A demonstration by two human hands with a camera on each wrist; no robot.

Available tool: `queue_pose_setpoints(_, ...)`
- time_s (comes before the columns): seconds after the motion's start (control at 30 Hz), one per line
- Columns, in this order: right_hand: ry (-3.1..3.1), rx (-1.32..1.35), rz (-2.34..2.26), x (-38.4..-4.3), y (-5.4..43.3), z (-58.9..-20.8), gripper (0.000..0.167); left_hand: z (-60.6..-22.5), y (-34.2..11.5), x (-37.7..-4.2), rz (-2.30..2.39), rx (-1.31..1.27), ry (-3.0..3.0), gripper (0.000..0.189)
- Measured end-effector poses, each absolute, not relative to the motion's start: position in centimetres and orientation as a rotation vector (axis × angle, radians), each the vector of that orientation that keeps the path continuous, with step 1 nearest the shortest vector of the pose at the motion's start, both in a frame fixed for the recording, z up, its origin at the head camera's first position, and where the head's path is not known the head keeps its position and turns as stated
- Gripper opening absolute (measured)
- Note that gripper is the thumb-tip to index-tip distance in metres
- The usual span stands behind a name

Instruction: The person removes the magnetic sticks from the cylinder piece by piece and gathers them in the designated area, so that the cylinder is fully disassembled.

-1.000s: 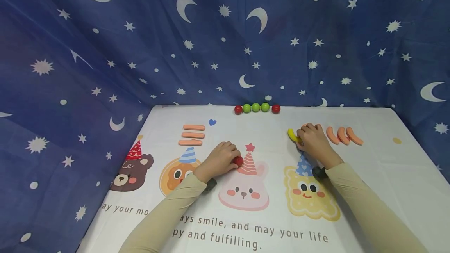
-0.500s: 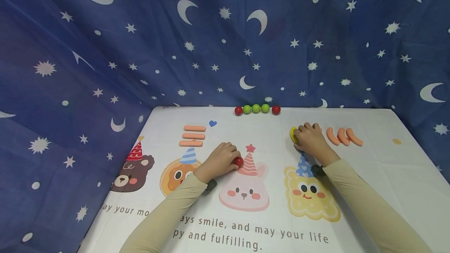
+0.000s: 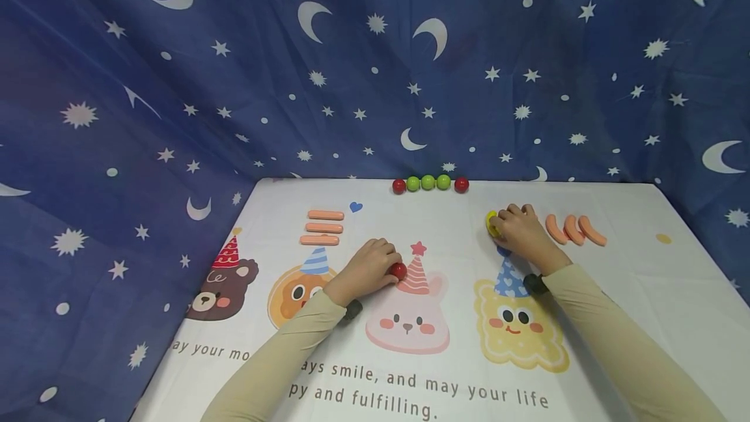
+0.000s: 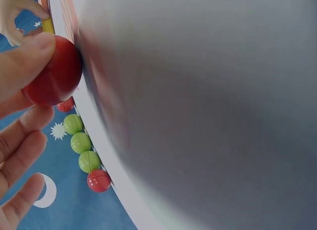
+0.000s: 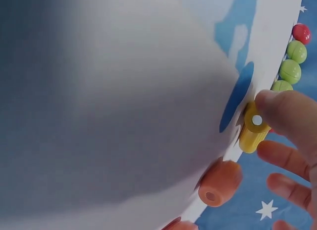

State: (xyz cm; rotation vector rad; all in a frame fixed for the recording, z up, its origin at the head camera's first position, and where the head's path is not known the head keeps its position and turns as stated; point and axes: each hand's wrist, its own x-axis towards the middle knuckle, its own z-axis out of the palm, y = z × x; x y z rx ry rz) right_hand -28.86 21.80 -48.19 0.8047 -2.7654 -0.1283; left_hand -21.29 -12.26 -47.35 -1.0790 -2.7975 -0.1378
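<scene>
My left hand pinches a glossy red ball between thumb and fingers, just left of the pink bunny print. Its other fingers spread out beside the ball in the left wrist view. Farther right, my right hand holds a yellow toy banana with thumb and index finger, above the biscuit print's blue hat. One end of the toy banana shows a white dot. Close by is an orange sausage, hidden behind the hand in the head view. Right of that hand lie three curved sausages.
Three straight sausages are stacked in a column at the left of the printed white cloth. Along the back edge runs a row of red and green balls. A blue starry curtain rises behind and at the left.
The toy banana's visible end has turned from slanting leftward to nearly upright, and the right hand has shifted slightly left over it. The left hand holds the red ball in the same place.
</scene>
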Motion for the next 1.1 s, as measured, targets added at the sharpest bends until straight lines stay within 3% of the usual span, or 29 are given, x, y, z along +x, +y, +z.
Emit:
queue_pose_setpoints(0.27, -2.784, 0.763, -0.105, -28.3, 21.9, -47.9, 0.039, -47.6, -12.0, -21.5, -0.135, -1.079, -2.797, 0.028)
queue_pose_setpoints(0.57, -2.561, 0.881, 0.109, -24.7, 20.4, -47.8, 0.042, -47.6, -11.7, -22.0, -0.123, -1.047, -2.817, 0.029)
queue_pose_setpoints(1.1, -2.537, 0.896, 0.266, -23.0, 18.1, -47.1, 0.044, -47.5, -11.7, -29.9, -0.201, -0.644, -2.877, 0.039)
